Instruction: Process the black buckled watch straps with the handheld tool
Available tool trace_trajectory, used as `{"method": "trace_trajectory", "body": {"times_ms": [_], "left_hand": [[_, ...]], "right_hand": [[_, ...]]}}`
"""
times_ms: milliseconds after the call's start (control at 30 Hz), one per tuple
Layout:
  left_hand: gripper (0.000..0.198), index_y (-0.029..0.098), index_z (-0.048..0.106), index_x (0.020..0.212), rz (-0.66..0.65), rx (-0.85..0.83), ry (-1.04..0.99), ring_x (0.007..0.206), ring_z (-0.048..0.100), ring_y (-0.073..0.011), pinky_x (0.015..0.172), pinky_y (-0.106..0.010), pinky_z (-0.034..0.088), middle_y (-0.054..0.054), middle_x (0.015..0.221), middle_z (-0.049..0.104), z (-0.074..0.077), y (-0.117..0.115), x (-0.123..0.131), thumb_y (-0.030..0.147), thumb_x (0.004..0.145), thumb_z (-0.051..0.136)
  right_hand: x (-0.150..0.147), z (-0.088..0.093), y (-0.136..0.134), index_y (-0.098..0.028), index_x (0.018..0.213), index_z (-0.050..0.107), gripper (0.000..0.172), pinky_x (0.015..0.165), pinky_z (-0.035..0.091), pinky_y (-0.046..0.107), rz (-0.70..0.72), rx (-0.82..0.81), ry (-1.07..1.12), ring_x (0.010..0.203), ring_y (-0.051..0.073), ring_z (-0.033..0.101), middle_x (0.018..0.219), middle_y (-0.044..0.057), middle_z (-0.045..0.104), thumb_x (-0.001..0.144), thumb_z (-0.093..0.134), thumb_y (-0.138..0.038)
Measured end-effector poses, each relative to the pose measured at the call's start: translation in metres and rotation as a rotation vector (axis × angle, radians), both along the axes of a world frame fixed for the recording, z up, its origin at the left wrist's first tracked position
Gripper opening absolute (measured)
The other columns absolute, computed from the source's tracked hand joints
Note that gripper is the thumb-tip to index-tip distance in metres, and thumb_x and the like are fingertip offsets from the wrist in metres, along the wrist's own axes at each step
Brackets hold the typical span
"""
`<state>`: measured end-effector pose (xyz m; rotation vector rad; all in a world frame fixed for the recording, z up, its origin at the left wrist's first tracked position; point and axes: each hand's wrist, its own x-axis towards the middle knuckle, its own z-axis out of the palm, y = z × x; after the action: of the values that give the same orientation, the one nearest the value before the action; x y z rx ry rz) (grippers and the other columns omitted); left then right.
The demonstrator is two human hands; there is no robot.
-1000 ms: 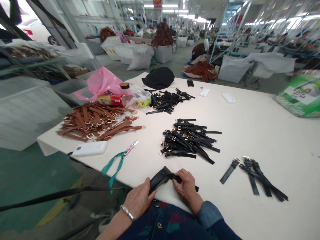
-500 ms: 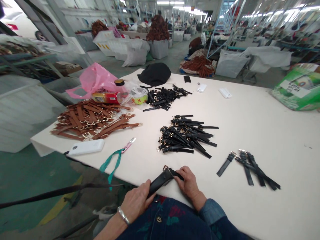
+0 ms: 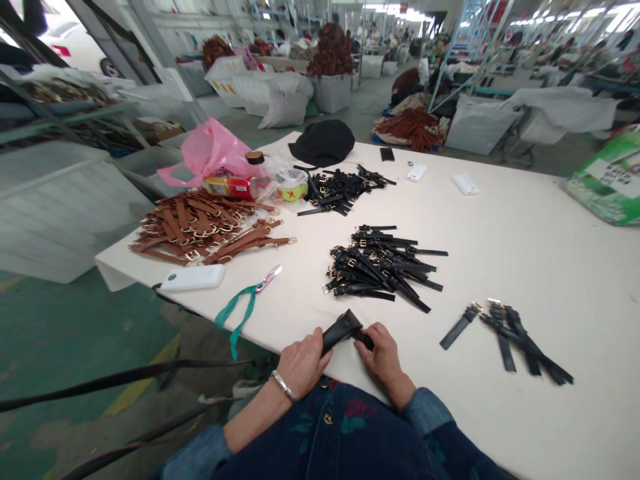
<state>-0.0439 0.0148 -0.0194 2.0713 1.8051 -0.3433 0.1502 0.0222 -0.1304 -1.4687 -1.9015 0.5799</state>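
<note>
Near the table's front edge, my left hand (image 3: 302, 363) is closed round one end of a black strap (image 3: 342, 329). My right hand (image 3: 383, 357) pinches the strap's other, narrower part, so the piece bends between both hands. Just beyond them lies a pile of black straps (image 3: 383, 263) with gold buckles. Several more black straps (image 3: 520, 340) lie to the right, some crossing each other. Left of my hands are small pink-handled scissors (image 3: 269, 279) with a teal ribbon (image 3: 239, 317) tied on.
Brown straps (image 3: 200, 227) are heaped at the left, beside a white power bank (image 3: 194, 277) and a pink bag (image 3: 215, 150). A black cap (image 3: 323, 142) and more black straps (image 3: 345, 187) lie further back. A green package (image 3: 613, 177) stands at the right edge.
The view has shifted, so the table's things appear further right. The held strap is turned slightly, and its gold buckle no longer shows clearly. Both hands keep hold.
</note>
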Motion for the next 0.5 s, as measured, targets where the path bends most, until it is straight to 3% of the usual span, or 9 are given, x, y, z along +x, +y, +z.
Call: {"method": "trace_trajectory", "body": {"times_ms": [233,500], "left_hand": [[0.034,0.016,0.040,0.107,0.044,0.006,0.054,0.084,0.062,-0.0250,0.069,-0.034,0.046,-0.010,0.091,0.064,0.005,-0.004,-0.009,0.041,0.086,0.030],[0.037,0.015,0.038,0.113,-0.024,-0.043,0.061,0.086,0.061,-0.0259,0.070,-0.035,0.047,-0.012,0.095,0.063,0.007,-0.016,-0.010,0.039,0.085,0.033]], "right_hand": [[0.002,0.002,-0.002,-0.019,0.086,0.060,0.014,0.069,0.042,0.029,0.010,0.001,0.007,0.077,0.018,0.050,0.079,0.004,0.053,0.074,0.057,-0.025],[0.002,0.008,-0.002,-0.019,0.082,0.059,0.011,0.069,0.041,0.028,0.005,-0.011,0.013,0.076,0.017,0.049,0.077,0.003,0.053,0.073,0.058,-0.025]]}}
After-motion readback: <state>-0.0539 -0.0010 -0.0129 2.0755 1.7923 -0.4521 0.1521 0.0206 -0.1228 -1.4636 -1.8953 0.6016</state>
